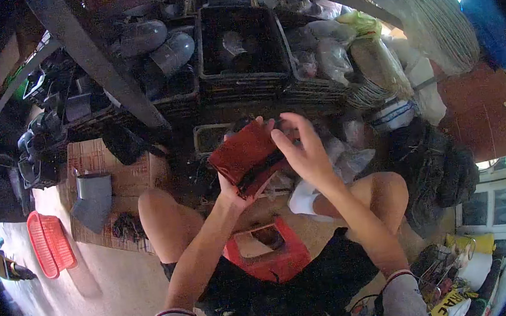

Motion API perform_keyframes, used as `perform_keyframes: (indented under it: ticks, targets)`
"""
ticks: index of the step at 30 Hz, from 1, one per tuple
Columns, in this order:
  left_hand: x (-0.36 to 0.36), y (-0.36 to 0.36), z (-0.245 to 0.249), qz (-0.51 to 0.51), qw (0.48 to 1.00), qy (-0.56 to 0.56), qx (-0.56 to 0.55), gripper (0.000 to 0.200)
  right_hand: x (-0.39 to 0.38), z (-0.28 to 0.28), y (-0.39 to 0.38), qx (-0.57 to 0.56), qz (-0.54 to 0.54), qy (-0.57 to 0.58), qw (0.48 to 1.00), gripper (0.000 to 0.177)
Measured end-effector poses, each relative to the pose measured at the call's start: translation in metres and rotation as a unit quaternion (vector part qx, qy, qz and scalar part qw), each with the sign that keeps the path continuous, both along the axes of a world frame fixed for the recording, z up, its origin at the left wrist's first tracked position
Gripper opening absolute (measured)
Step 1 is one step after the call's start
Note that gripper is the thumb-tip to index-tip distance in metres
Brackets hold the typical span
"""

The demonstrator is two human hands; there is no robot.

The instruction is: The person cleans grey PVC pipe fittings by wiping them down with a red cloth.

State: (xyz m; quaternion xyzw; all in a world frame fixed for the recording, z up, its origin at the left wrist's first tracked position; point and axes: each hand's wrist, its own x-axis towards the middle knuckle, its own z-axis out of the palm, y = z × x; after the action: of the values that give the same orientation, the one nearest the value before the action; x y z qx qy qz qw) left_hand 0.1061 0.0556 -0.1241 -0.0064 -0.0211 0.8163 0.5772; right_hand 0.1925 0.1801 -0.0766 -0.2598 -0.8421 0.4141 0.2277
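Observation:
A dark red, folded cloth-like item (245, 151) with a black edge is held up over the gap between my knees. My left hand (236, 187) grips it from beneath, its fingers partly hidden behind it. Just right of the item, my right hand (306, 153) has its thumb and fingers apart, the fingertips near the item's upper right corner. Whether they touch it is unclear. Below, between my legs, a red plastic stool (299, 254) shows an opening in its top.
Black crates (245, 79) with grey pipe fittings stand ahead. On flattened cardboard (128, 188) at the left lies a grey elbow (94, 201). A red basket (51, 244) is at the far left. Dark bags (437, 171) lie on the right, and a metal beam (94, 60) crosses the upper left.

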Motion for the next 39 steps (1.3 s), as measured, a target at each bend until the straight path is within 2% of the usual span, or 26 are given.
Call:
perform_keyframes:
  ticks: [2,5,6,8,10,11,13,14,17,18,20,21,23,24,26,28,31,34,36,37,39]
  targets:
    - [0.002,0.001,-0.009,-0.003,1.0,0.013,-0.005,0.064,0.003,-0.01,0.005,-0.246,0.029,-0.058,0.967,0.038]
    - [0.001,-0.003,-0.013,-0.028,0.995,0.072,-0.058,0.066,0.006,0.022,-0.011,-0.275,0.054,-0.09,0.956,0.036]
    - [0.0,-0.005,-0.013,-0.039,0.991,0.098,-0.084,0.067,0.007,0.018,-0.005,-0.258,0.065,-0.093,0.959,0.037]
    - [-0.005,-0.007,-0.007,-0.029,0.991,0.059,-0.119,0.071,0.01,0.006,0.017,-0.223,0.084,-0.099,0.966,0.038]
    - [-0.014,-0.007,0.003,-0.027,0.991,0.031,-0.129,0.077,0.015,0.017,0.03,-0.1,0.11,-0.111,0.983,0.039]
    - [-0.019,-0.01,0.0,-0.017,0.976,0.139,-0.167,0.077,0.018,0.02,0.032,-0.038,0.122,-0.117,0.985,0.04]
    - [-0.027,-0.013,-0.013,0.004,0.907,0.349,-0.233,0.078,0.023,0.018,0.03,-0.007,0.159,-0.129,0.979,0.034]
    - [-0.025,-0.011,-0.021,0.083,0.857,0.454,-0.23,0.067,0.025,0.017,0.027,0.007,0.189,-0.138,0.972,0.033]
    - [-0.016,-0.015,-0.013,0.122,0.691,0.671,-0.241,0.047,0.029,0.019,0.008,0.051,0.221,-0.117,0.967,0.033]
    - [-0.009,-0.014,-0.018,0.118,0.692,0.648,-0.296,0.028,0.03,0.016,0.004,0.049,0.226,-0.12,0.965,0.034]
    - [-0.004,-0.014,-0.03,0.153,0.662,0.655,-0.332,0.023,0.031,0.013,0.001,0.061,0.217,-0.116,0.967,0.036]
    - [-0.003,-0.013,-0.029,0.17,0.646,0.658,-0.348,0.022,0.031,0.014,0.0,0.021,0.201,-0.117,0.972,0.036]
    - [-0.001,-0.012,-0.024,0.235,0.57,0.69,-0.38,0.022,0.03,0.018,0.001,-0.057,0.169,-0.116,0.977,0.035]
    - [-0.001,-0.011,-0.021,0.267,0.529,0.702,-0.394,0.023,0.03,0.015,0.004,-0.046,0.173,-0.1,0.979,0.034]
    - [-0.004,-0.011,-0.025,0.273,0.531,0.69,-0.408,0.023,0.031,0.007,0.01,-0.022,0.181,-0.071,0.981,0.032]
    - [-0.006,-0.012,-0.027,0.254,0.545,0.686,-0.41,0.021,0.032,0.008,0.012,-0.061,0.175,-0.085,0.979,0.031]
    - [-0.006,-0.006,-0.025,0.203,0.692,0.604,-0.339,0.019,0.034,0.006,0.014,-0.084,0.163,-0.053,0.982,0.029]
    - [0.001,0.001,-0.015,0.072,0.802,0.52,-0.285,0.023,0.037,0.015,0.022,-0.093,0.14,-0.057,0.984,0.027]
    - [-0.006,0.0,-0.02,0.012,0.8,0.537,-0.269,0.025,0.039,0.017,0.029,-0.083,0.12,-0.058,0.988,0.024]
    - [-0.008,-0.002,-0.021,-0.016,0.798,0.543,-0.261,0.026,0.04,0.015,0.031,-0.139,0.116,-0.06,0.982,0.025]
    - [-0.005,-0.006,-0.016,0.008,0.815,0.516,-0.262,0.029,0.041,0.01,0.033,-0.249,0.108,-0.066,0.96,0.026]
